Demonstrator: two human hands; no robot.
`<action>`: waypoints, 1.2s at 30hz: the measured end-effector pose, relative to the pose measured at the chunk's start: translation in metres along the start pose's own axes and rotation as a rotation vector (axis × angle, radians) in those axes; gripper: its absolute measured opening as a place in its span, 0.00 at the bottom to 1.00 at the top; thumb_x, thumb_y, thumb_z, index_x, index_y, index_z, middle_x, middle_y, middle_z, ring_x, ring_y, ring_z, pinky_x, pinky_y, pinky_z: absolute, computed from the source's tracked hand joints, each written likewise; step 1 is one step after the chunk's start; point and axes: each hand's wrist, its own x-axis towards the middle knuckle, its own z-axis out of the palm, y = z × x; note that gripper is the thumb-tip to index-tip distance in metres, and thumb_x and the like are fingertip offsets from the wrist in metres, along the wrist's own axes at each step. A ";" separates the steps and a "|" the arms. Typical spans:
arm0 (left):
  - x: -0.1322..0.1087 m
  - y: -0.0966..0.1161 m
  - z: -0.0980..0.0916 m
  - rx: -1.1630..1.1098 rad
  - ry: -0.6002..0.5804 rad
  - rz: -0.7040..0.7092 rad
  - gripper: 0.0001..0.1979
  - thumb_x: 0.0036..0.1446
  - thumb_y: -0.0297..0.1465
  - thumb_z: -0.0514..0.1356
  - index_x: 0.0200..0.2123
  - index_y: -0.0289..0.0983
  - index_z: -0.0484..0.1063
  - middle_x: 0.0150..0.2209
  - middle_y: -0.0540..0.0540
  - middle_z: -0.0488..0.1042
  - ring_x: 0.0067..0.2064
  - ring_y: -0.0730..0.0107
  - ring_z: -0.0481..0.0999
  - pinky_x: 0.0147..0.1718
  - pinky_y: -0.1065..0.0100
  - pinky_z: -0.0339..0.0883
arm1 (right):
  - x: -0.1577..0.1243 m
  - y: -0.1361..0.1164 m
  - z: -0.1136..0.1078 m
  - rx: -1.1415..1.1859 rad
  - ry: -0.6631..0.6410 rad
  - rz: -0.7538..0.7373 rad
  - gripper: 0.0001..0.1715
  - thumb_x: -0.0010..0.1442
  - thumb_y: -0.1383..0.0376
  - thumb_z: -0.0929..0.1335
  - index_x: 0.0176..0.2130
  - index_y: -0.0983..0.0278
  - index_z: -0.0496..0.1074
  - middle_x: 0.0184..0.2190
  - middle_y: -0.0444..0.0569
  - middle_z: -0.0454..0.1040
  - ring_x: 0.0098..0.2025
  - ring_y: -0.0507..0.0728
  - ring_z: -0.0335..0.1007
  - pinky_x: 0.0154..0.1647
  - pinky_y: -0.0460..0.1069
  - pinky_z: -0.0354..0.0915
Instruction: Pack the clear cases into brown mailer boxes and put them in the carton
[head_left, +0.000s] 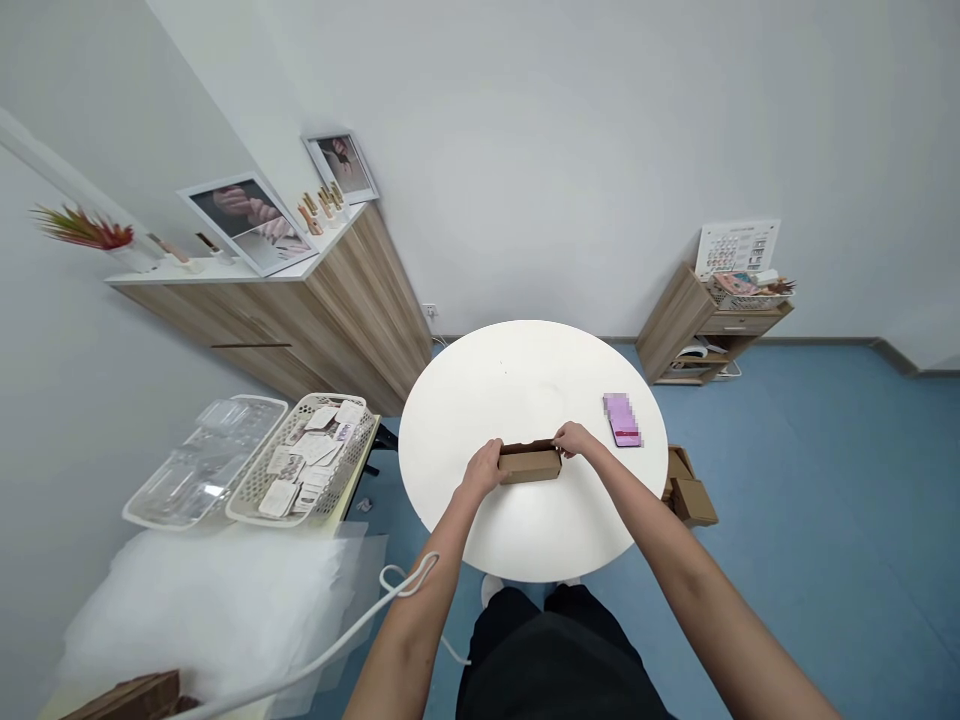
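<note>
A long brown cardboard box (529, 466) lies on the round white table (465, 370) in front of me. Its far side shows a dark gap along the top, where a flap stands partly raised. My left hand (484, 468) grips the left end of the box, fingers at the far side and thumb nearer me. At the far right corner, my right hand (574, 440) pinches the edge of the cardboard with its fingertips. The inside of the box is mostly hidden.
A phone with a purple screen (622, 420) lies at the table's right. Brown boxes (691, 500) sit on the floor beyond it. Left stand a white basket of cards (300, 470), a tray of clear plastic packs (202, 470) and white sheets (202, 600). A white cable (337, 640) crosses near my left arm.
</note>
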 end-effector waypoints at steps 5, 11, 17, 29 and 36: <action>0.003 -0.002 0.001 0.005 0.001 0.002 0.13 0.50 0.30 0.64 0.36 0.42 0.62 0.40 0.50 0.70 0.43 0.64 0.71 0.37 0.67 0.62 | -0.003 -0.001 0.001 -0.041 0.024 -0.011 0.04 0.54 0.70 0.69 0.28 0.67 0.75 0.23 0.47 0.76 0.23 0.50 0.72 0.27 0.42 0.67; 0.004 -0.001 0.001 0.013 -0.008 -0.001 0.13 0.50 0.29 0.65 0.37 0.41 0.64 0.41 0.49 0.71 0.44 0.64 0.71 0.41 0.67 0.62 | -0.015 0.005 0.009 -0.100 0.055 -0.044 0.06 0.54 0.70 0.69 0.35 0.65 0.76 0.20 0.43 0.75 0.25 0.50 0.73 0.30 0.42 0.66; 0.001 0.000 0.003 0.013 -0.009 -0.001 0.11 0.51 0.28 0.64 0.37 0.41 0.65 0.41 0.49 0.71 0.44 0.65 0.71 0.41 0.67 0.62 | -0.040 0.010 0.023 -0.202 0.148 -0.114 0.16 0.55 0.69 0.69 0.46 0.64 0.74 0.39 0.50 0.77 0.41 0.54 0.73 0.41 0.45 0.65; -0.001 -0.004 0.004 -0.037 0.006 0.002 0.11 0.51 0.28 0.64 0.37 0.40 0.66 0.41 0.47 0.71 0.44 0.63 0.72 0.42 0.65 0.63 | -0.042 0.001 0.071 -0.765 0.316 -0.483 0.37 0.62 0.65 0.64 0.67 0.65 0.50 0.66 0.60 0.55 0.67 0.66 0.47 0.64 0.62 0.48; -0.007 -0.018 0.003 -0.146 0.021 -0.018 0.17 0.52 0.28 0.62 0.47 0.42 0.68 0.48 0.47 0.71 0.47 0.65 0.74 0.46 0.66 0.66 | -0.031 0.000 0.069 -0.801 0.248 -0.452 0.34 0.63 0.72 0.58 0.66 0.58 0.51 0.65 0.55 0.57 0.61 0.61 0.58 0.45 0.50 0.68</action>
